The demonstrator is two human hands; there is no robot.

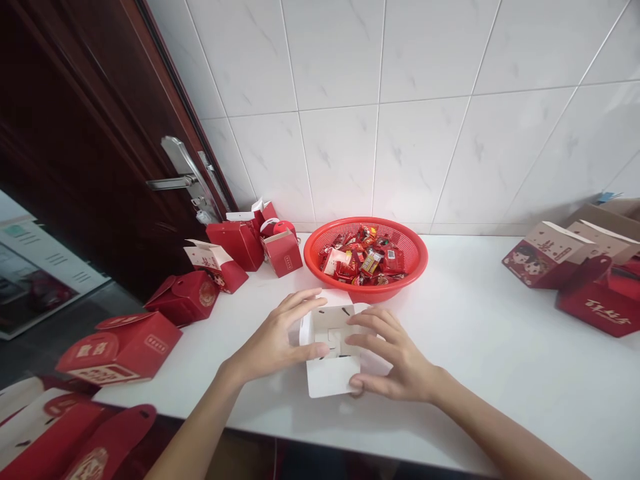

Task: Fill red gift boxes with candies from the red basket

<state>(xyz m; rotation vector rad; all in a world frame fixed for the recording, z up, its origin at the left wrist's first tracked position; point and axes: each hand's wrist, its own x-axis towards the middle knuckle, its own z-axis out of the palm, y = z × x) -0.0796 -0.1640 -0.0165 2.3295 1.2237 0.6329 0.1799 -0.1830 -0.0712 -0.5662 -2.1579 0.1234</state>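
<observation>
An unfolded-top cardboard gift box (pixel 331 379) stands on the white table, its white inside facing up and its flaps spread outward. My left hand (pixel 277 337) grips the left wall, with the thumb reaching inside the opening. From the right, my right hand (pixel 397 353) holds the box with its fingers over the right wall and the thumb by the front flap. The outer faces of the box are mostly hidden. Right behind it is a red plastic basket (pixel 383 292) with many red-wrapped sweets (pixel 350 267) inside.
Red gift boxes line the table's left side, among them a closed one (pixel 127 347) and an upright one (pixel 235 243). More boxes (pixel 550 253) stand at the right, near a brown carton (pixel 607 220). A tiled wall (pixel 340 160) borders the back, a dark door (pixel 100 133) the left.
</observation>
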